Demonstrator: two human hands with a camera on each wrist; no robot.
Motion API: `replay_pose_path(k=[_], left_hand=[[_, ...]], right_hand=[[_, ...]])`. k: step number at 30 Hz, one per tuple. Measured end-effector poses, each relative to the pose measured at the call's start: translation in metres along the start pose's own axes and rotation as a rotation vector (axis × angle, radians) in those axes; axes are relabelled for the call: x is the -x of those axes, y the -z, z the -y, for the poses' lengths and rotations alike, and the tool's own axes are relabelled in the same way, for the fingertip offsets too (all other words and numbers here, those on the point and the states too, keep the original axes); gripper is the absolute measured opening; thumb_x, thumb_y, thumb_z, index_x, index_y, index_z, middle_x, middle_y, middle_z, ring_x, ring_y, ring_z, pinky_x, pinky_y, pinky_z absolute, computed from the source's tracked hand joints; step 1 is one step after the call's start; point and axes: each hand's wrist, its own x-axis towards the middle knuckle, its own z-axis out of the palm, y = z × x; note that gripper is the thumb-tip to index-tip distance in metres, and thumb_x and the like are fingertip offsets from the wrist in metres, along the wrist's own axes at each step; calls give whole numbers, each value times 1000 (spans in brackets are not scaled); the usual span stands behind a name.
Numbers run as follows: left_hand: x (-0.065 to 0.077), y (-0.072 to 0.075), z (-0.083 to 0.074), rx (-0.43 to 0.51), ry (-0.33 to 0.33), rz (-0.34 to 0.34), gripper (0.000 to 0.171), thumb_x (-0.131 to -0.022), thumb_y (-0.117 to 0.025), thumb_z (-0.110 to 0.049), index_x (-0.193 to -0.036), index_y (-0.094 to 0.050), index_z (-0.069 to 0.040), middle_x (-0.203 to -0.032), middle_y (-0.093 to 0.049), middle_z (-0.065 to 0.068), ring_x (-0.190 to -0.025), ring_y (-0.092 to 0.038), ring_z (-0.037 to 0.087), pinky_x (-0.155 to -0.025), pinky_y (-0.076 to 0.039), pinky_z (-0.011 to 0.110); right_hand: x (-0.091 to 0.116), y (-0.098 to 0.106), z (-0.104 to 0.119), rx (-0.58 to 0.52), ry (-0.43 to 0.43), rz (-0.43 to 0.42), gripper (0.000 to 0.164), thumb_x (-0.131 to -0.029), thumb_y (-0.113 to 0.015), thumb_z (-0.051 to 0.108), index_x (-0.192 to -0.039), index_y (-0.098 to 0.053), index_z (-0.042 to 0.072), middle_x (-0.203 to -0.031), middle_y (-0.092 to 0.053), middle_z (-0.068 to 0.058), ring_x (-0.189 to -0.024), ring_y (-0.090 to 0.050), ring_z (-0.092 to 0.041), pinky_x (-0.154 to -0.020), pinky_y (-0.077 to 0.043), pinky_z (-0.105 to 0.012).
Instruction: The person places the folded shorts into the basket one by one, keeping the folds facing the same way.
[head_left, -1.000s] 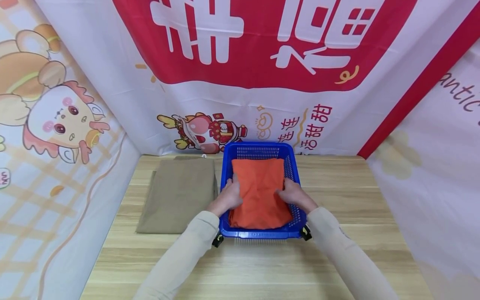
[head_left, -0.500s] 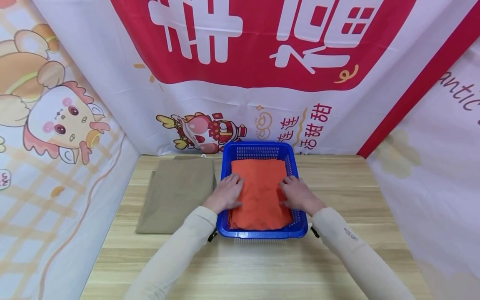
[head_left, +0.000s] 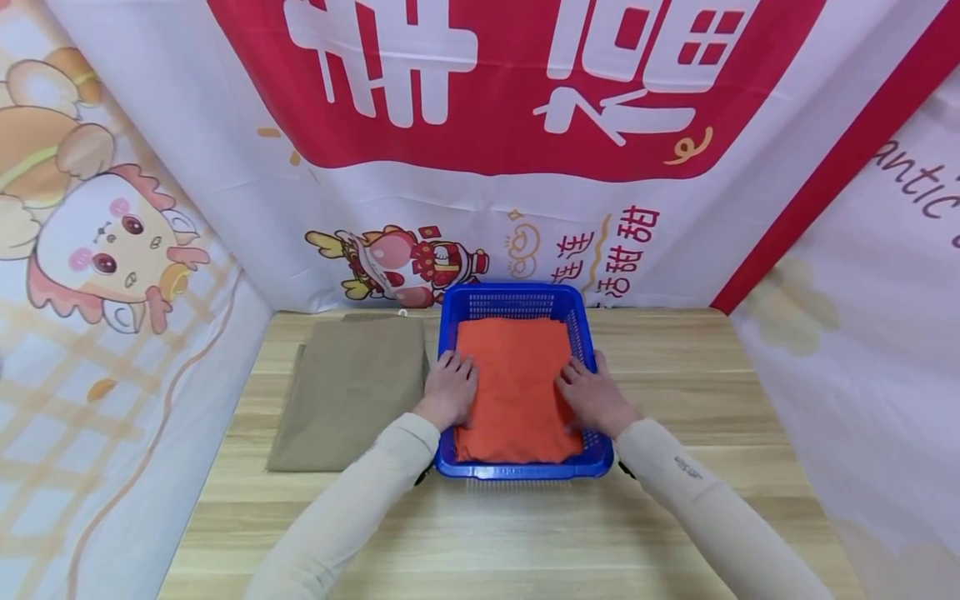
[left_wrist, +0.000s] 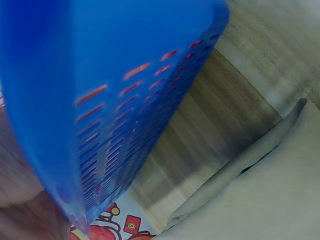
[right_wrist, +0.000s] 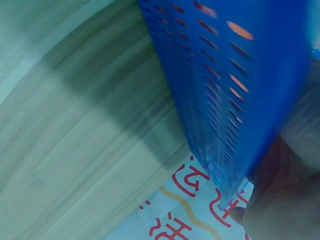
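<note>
A blue plastic basket (head_left: 525,472) with slotted walls stands on the table, and a folded orange cloth (head_left: 521,387) lies flat inside it. At the cloth's left edge my left hand (head_left: 452,387) rests palm down, fingers pointing forward. My right hand (head_left: 595,398) lies over the basket's right side, its fingers touching the cloth's right edge. In the left wrist view the basket wall (left_wrist: 135,45) hides most of the hand (left_wrist: 17,170). The right wrist view shows the opposite wall (right_wrist: 215,100), orange showing through its slots, with part of the hand (right_wrist: 290,200) behind the rim.
A folded khaki cloth (head_left: 348,392) lies left of the basket, close beside its wall. White printed curtains (head_left: 360,167) hang behind and on both sides of the wooden table (head_left: 675,367). A small white hook-like piece (head_left: 403,312) shows at the khaki cloth's far edge.
My hands have shifted from the cloth's sides, thumbs on top, to palm down over its edges. The orange cloth now lies flatter and wider at its far end. The basket has hardly moved.
</note>
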Motion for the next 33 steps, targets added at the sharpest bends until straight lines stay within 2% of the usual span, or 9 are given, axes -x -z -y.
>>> replay_pose_path(k=[4, 8, 15, 19, 22, 25, 30, 33], left_hand=[[-3, -3, -2, -27, 19, 3, 99, -65, -72, -63, -143, -38, -12, -146, -36, 6, -131, -30, 30, -108, -15, 43], [-5, -6, -4, -58, 38, 3, 101, -64, -72, -64, -143, -38, -13, -145, -36, 6, -129, -32, 30, -107, -16, 44], [-8, -7, -6, -102, 49, 32, 101, -66, -67, -68, -145, -35, -15, -147, -34, 5, -130, -30, 29, -106, -14, 44], [-10, -8, -6, -108, 43, 34, 102, -66, -67, -70, -145, -35, -15, -147, -35, 5, -129, -30, 30, -106, -14, 46], [-10, -11, -5, -94, 31, 4, 98, -65, -68, -68, -143, -39, -15, -144, -38, 7, -127, -32, 30, -105, -15, 46], [-9, -13, -4, -54, 17, -55, 92, -65, -70, -65, -138, -46, -14, -138, -43, 8, -123, -36, 30, -104, -17, 46], [-5, -14, -1, 51, -13, -182, 74, -72, -70, -57, -129, -54, -12, -129, -49, 7, -120, -40, 29, -104, -21, 47], [-2, -10, 2, 123, -28, -250, 65, -76, -69, -48, -127, -55, -11, -129, -50, 8, -123, -40, 30, -107, -21, 49]], right_hand=[[-1, -10, 2, 61, 14, -13, 87, -61, -75, 64, -126, -56, 9, -131, -49, -14, -131, -33, -36, -102, -3, -70], [-2, -12, 6, 88, 9, 22, 90, -62, -73, 65, -130, -54, 10, -136, -47, -14, -132, -31, -36, -102, 1, -69], [0, -8, 9, 147, -2, 48, 88, -66, -70, 65, -132, -53, 10, -137, -47, -12, -133, -31, -36, -103, -4, -68], [0, -8, 8, 157, -1, 30, 88, -66, -70, 66, -132, -53, 10, -136, -48, -12, -132, -32, -36, -103, -5, -68], [0, -10, 7, 115, 4, 11, 86, -65, -72, 64, -130, -54, 10, -135, -48, -13, -132, -32, -36, -102, -4, -69], [0, -11, 6, 36, 11, -30, 79, -66, -73, 62, -125, -58, 12, -131, -51, -13, -130, -34, -36, -101, -4, -70], [1, -7, 4, -75, 22, -173, 51, -73, -73, 53, -107, -66, 14, -111, -60, -8, -115, -46, -31, -98, -10, -72], [3, -1, 5, -121, 8, -243, 42, -78, -72, 45, -105, -67, 14, -105, -62, -7, -107, -49, -28, -98, -12, -71]])
